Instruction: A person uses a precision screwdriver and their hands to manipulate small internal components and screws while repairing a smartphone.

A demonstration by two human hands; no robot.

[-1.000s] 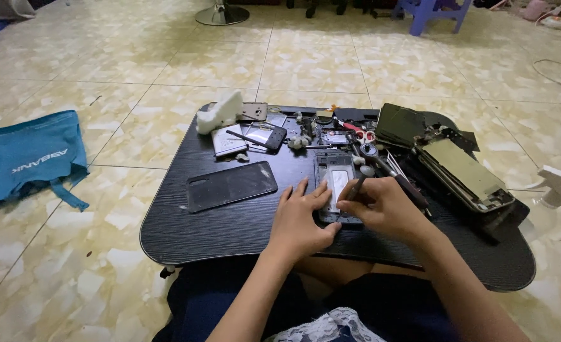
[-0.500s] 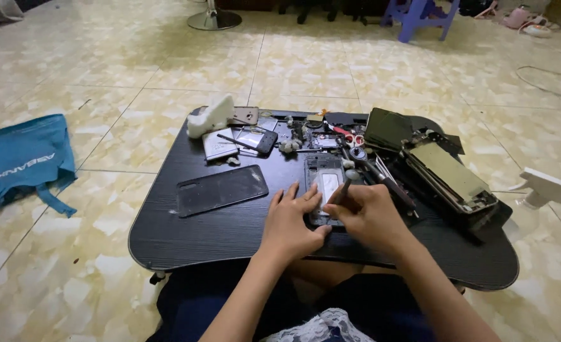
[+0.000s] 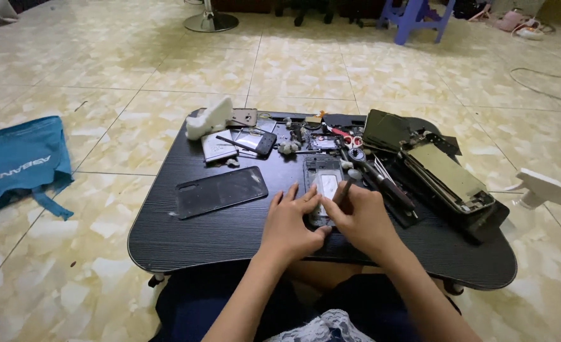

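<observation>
We've got both hands down on the low black wood-grain table [image 3: 230,234], working on an opened dark phone frame with a pale silvery inside [image 3: 323,183]. It lies flat right under our fingers, its far end sticking out beyond them.

Our left hand [image 3: 291,223] rests palm-down on the near left edge of the phone frame, fingers spread flat and pinning it, not curled around anything. Our right hand [image 3: 363,218] sits just beside it, the two hands touching at the thumbs, and it's pinched around a thin dark stick-like tool [image 3: 342,190] whose tip points down into the frame.

Left of our left hand, a bit apart, a flat black glossy rectangular back panel [image 3: 220,191] lies on its own. Right of our right hand there's a stack of dismantled phones with greenish-grey panels [image 3: 448,174], with dark-handled tools [image 3: 382,180] between it and the frame. Beyond our hands sits a clutter of small parts, plus a white lumpy object [image 3: 209,119] at the far left corner. Way off to the left a blue cloth bag [image 3: 18,161] lies on the tiled floor.
</observation>
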